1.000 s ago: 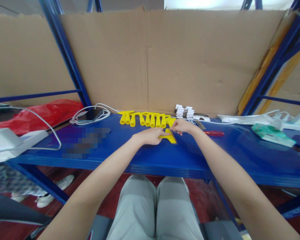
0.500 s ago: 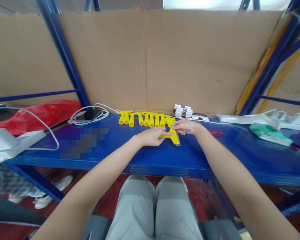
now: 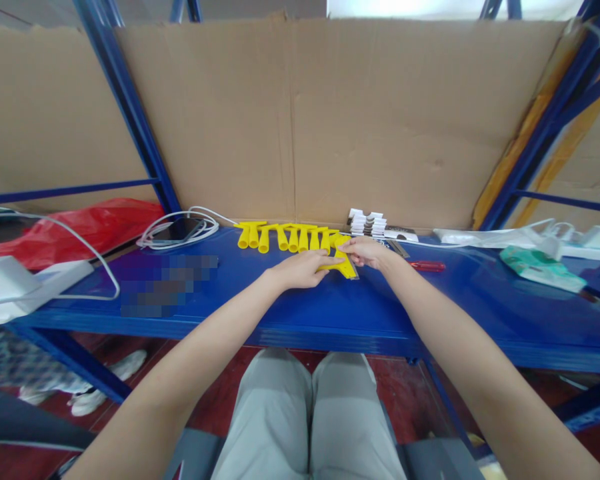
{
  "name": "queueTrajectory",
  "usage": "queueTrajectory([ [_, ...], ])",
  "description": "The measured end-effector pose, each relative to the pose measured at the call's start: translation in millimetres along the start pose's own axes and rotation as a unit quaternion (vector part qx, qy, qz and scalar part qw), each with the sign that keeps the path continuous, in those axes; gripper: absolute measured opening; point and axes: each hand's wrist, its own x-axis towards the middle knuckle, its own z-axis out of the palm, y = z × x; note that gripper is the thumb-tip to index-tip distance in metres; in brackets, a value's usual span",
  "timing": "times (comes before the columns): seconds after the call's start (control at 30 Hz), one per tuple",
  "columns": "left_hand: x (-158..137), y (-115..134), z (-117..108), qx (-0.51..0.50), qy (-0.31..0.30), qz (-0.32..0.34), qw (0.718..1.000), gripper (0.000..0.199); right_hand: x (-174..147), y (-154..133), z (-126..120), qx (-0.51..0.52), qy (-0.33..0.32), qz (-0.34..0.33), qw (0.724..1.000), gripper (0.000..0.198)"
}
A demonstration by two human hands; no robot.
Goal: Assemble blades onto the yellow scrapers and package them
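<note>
The scraper (image 3: pixel 347 269) is left of the red tool (image 3: pixel 429 266), its handle grasped by the left hand (image 3: pixel 304 269). The right hand (image 3: pixel 369 251) pinches the far end of its head. Yellow pieces (image 3: pixel 294 239) line up farther left of the red tool; cards (image 3: pixel 367 223) sit behind, left of it.

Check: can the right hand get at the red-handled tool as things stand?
Probably yes: the red-handled tool lies right of the right hand, its handle uncovered on the blue tabletop. The hand is at the yellow scraper, though, so would likely leave that first.
</note>
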Motion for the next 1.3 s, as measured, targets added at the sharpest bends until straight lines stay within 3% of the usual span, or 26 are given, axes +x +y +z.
queueTrajectory([
  [0.2,0,1,-1,0.012,0.005,-0.027,1.000,0.047,-3,-6,2,0.043,0.036,0.010,0.998,0.017],
  [0.4,0,-2,0,0.034,0.030,-0.041,0.998,0.048,-7,-6,-5,0.061,-0.073,0.017,0.995,0.011],
  [0.57,-1,-6,2,0.062,0.029,-0.032,0.997,0.050,-7,-2,-3,0.048,-0.090,-0.010,0.995,0.014],
  [0.7,-1,-6,2,0.060,0.027,-0.029,0.997,0.050,-7,-4,-1,0.019,-0.074,-0.024,0.997,0.017],
  [0.8,0,-5,2,0.042,0.043,-0.032,0.998,0.047,-6,-8,-9,-0.060,-0.027,-0.043,0.997,0.019],
  [0.9,0,-3,1,0.026,0.047,-0.026,0.998,0.045,-5,-4,-32,-0.204,0.105,-0.048,0.972,0.020],
  [0.97,0,-4,0,0.021,0.039,-0.023,0.999,0.044,-2,5,-52,-0.308,0.222,-0.030,0.924,0.020],
  [1.03,0,-5,1,0.015,0.030,-0.025,0.999,0.044,2,18,-70,-0.375,0.286,-0.036,0.881,0.017],
  [1.17,1,-6,2,-0.002,0.021,-0.022,1.000,0.041,15,45,-88,-0.422,0.249,-0.015,0.872,0.025],
  [1.3,2,-5,3,-0.007,0.015,-0.009,1.000,0.041,22,52,-81,-0.455,0.195,-0.018,0.869,0.026],
])
